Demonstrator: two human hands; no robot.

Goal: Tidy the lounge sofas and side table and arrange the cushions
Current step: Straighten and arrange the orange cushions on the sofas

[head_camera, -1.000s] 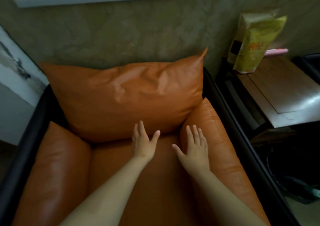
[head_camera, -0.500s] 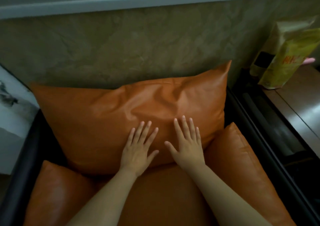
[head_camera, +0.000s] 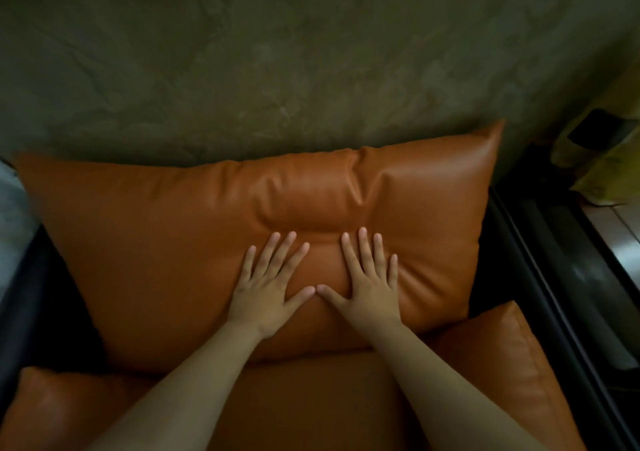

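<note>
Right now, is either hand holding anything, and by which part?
Nothing is held. The left hand and right hand press flat, fingers spread, on the front of the back cushion.

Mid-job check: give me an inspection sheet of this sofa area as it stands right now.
Surface: orange leather seat cushion, both forearms reaching across it.
Job's things: large orange back cushion standing at the rear of the seat, dented and creased around the hands; left side cushion; right side cushion.
Clutter: yellow bag on the side table, cut off by the right edge.
Grippers: left hand and right hand pressed flat on the back cushion, fingers spread, thumbs nearly touching.
Cables: nothing seen.
Surroundings: mottled olive wall; black sofa frame; dim light.
</note>
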